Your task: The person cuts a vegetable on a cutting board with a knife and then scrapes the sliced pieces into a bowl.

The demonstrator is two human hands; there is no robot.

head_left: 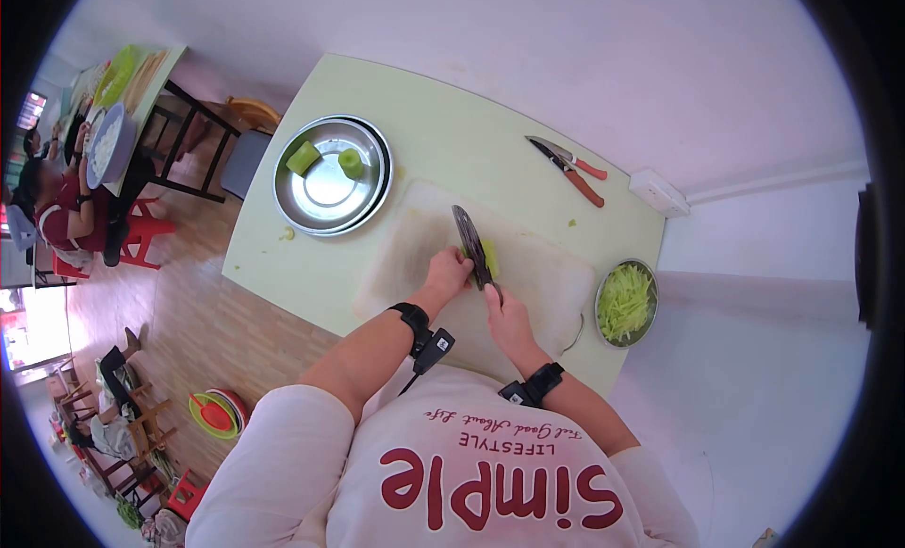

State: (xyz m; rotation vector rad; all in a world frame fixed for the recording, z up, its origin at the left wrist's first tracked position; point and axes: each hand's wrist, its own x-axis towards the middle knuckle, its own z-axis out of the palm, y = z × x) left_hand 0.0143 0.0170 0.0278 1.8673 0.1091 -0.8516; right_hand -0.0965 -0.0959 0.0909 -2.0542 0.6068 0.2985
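Observation:
A knife (468, 239) with a dark blade lies over a light green vegetable piece (490, 256) on the white cutting board (405, 256). My right hand (508, 318) is closed round the knife's handle. On the blade's left side, my left hand (449, 271) has its fingers bent together against the vegetable, which the blade partly hides. To the upper left, a round steel tray (328, 213) holds two green vegetable chunks (304, 158). At the right edge of the table stands a steel bowl of thin green strips (624, 305).
Two more knives (577, 185) lie near the table's far edge, by a white power strip (660, 193) at the wall. A thin cord curves beside the board's right end. People sit at another table (141, 124) on the left; colored basins (219, 414) are on the floor.

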